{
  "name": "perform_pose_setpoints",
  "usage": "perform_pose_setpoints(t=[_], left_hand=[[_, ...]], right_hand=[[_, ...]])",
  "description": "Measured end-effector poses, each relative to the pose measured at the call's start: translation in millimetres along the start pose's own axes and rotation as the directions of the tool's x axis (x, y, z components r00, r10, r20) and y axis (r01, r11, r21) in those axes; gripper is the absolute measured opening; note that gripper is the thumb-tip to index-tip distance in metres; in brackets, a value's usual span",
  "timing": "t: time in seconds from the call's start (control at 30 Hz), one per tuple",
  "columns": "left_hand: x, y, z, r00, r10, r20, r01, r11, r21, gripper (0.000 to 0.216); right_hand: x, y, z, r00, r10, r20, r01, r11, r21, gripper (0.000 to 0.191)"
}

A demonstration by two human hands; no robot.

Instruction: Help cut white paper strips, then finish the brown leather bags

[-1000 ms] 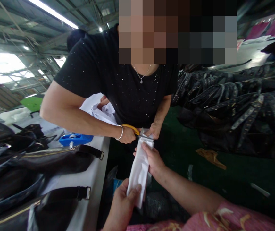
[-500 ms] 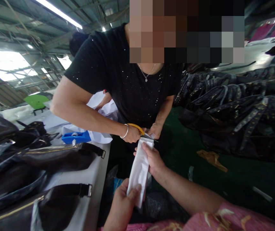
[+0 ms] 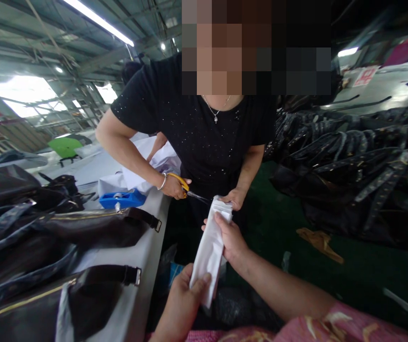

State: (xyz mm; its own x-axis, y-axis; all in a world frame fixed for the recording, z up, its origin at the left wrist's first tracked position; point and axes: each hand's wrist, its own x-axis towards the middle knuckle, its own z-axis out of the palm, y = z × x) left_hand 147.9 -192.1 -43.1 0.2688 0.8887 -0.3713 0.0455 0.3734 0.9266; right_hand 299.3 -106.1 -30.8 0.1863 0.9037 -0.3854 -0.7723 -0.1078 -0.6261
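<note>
— Hands up close, both the wearer's: the left hand [image 3: 180, 304] is pinching the bottom end of the white fabric strip [image 3: 209, 249], thumb on top, and the right hand [image 3: 230, 240] is clamping round its upper part.
— So the strip is hanging in the air?
— Yes, it is standing nearly upright between them, off the edge of the table [image 3: 149, 251], beside the dark bags [image 3: 93, 228]. Just beyond, a co-worker's hand [image 3: 236, 198] is pinching the strip's top end, and the co-worker's other hand [image 3: 174, 186] is holding yellow-handled scissors [image 3: 189, 189], tips pointing at that end, just beside it.
— That is looking tight.
— I think so. Fingers are crowding one short edge; if the strip is sagging or someone is tugging, the blades could be nicking a fingertip or cutting crooked.
— And further back?
— A blue tape dispenser [image 3: 121, 198] is sitting on the table, and black straps [image 3: 350, 161] are lying heaped beyond, on the right.
</note>
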Motion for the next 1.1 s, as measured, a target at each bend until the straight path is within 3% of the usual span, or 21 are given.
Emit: perform_pose_setpoints(t=[1.1], left_hand=[[6.2, 7.2, 5.5, 1.000, 0.002, -0.001, -0.002, 1.000, 0.002, 0.042]], right_hand=[[6.7, -4.6, -6.5, 0.999, -0.042, -0.002, 0.042, 0.999, 0.002, 0.043]])
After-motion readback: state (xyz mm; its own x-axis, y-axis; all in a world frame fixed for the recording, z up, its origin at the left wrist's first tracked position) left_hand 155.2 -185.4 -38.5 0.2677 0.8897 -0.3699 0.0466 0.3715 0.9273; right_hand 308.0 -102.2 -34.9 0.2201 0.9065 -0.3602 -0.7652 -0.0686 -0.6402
